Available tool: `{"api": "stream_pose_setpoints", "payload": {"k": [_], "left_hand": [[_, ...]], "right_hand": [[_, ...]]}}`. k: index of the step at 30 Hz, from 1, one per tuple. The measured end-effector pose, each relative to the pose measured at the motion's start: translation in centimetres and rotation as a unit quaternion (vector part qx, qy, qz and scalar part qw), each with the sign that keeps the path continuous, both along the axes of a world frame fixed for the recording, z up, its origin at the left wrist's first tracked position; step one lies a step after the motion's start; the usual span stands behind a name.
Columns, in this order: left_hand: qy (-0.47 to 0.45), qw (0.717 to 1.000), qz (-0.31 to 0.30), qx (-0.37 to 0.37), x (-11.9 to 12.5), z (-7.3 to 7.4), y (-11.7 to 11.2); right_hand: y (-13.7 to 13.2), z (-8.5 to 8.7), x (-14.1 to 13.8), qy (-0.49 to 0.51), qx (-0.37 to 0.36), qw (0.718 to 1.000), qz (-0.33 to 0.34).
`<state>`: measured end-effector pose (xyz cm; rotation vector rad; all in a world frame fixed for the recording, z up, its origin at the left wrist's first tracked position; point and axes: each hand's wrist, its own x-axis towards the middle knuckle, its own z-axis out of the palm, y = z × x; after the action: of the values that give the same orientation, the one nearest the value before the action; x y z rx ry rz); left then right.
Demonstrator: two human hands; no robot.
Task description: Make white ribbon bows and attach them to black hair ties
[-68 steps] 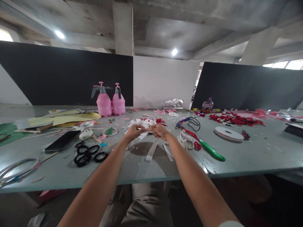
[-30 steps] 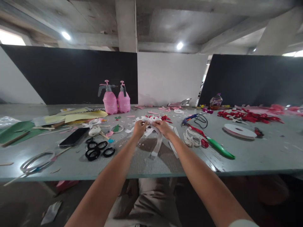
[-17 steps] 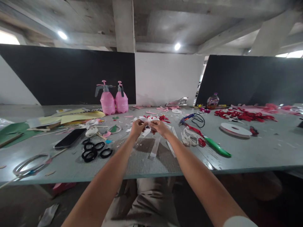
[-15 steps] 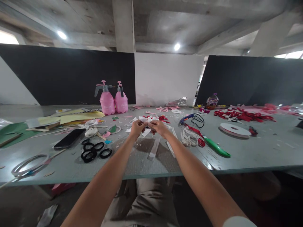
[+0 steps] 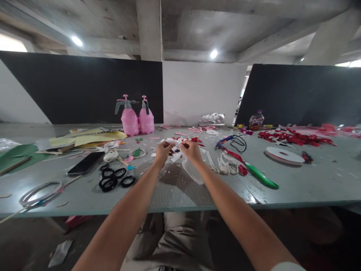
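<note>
Head view: right hand (image 5: 191,149) has fingers clamped on white ribbon (image 5: 186,170) over table (image 5: 175,197); long axis runs down from fingertips, curving nearward, end pointing near-right. Left hand (image 5: 163,152) just beside; cannot tell whether its fingers grip.

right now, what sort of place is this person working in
Probably a craft workshop: the grey table holds a heap of red strips, a flat white spool and a corded blue tool, perhaps a glue gun.
</note>
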<state>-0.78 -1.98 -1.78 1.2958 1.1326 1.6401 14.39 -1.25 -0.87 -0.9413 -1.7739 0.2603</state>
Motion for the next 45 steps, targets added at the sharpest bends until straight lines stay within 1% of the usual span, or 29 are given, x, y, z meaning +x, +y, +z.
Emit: {"api": "stream_pose_setpoints", "payload": {"k": [5,8,11,13,17,19,22,26,28,32,34,37,38,39,42,45], "left_hand": [[0.01,1.0,-0.013,-0.003,0.0,-0.2,0.0],[0.024,0.999,-0.023,-0.002,0.0,-0.1,-0.1],[0.031,0.999,-0.033,-0.002,0.0,-0.3,0.0],[0.039,0.999,-0.035,-0.004,0.1,-0.5,0.1],[0.056,0.998,-0.033,0.003,0.3,-1.1,0.7],[0.063,0.997,-0.036,0.011,0.4,-1.4,0.9],[0.079,0.996,-0.037,0.023,0.2,-1.7,1.3],[0.106,0.993,-0.035,0.036,-0.2,-1.9,1.6],[0.103,0.993,-0.038,0.041,-0.2,-1.8,1.6],[0.053,0.997,-0.038,0.05,0.2,-1.1,1.0],[0.017,0.998,-0.042,0.044,0.3,-0.5,0.6],[-0.017,0.998,-0.061,0.029,0.4,0.1,0.0],[-0.018,0.997,-0.064,0.027,0.3,0.2,-0.1],[-0.016,0.997,-0.065,0.026,0.3,0.3,-0.2],[-0.001,0.998,-0.061,0.029,0.2,0.2,-0.2],[0.021,0.998,-0.049,0.039,0.1,0.1,-0.1]], "right_hand": [[-0.1,-0.6,-0.9,-0.007,-0.103,0.993,0.048],[0.0,-0.7,-0.9,0.018,-0.144,0.986,0.081],[0.1,-0.7,-0.8,0.045,-0.174,0.979,0.096],[0.1,-0.8,-0.8,0.046,-0.179,0.979,0.083],[0.1,-1.0,-1.1,0.008,-0.173,0.985,0.013],[0.0,-1.0,-1.3,-0.003,-0.18,0.984,-0.002],[0.1,-1.0,-1.5,0.013,-0.195,0.981,0.005],[0.2,-1.2,-1.6,0.06,-0.227,0.972,0.026],[0.2,-1.2,-1.6,0.089,-0.243,0.965,0.041],[0.4,-0.9,-1.4,0.114,-0.23,0.963,0.085],[0.6,-0.5,-1.2,0.107,-0.198,0.971,0.078],[0.8,0.0,-0.8,0.121,-0.129,0.983,0.054],[0.8,0.2,-0.7,0.123,-0.122,0.983,0.065],[0.7,0.2,-0.6,0.121,-0.129,0.98,0.087],[0.4,0.2,-0.5,0.091,-0.2,0.962,0.163],[0.2,-0.1,-0.7,0.124,-0.261,0.936,0.201]]}}
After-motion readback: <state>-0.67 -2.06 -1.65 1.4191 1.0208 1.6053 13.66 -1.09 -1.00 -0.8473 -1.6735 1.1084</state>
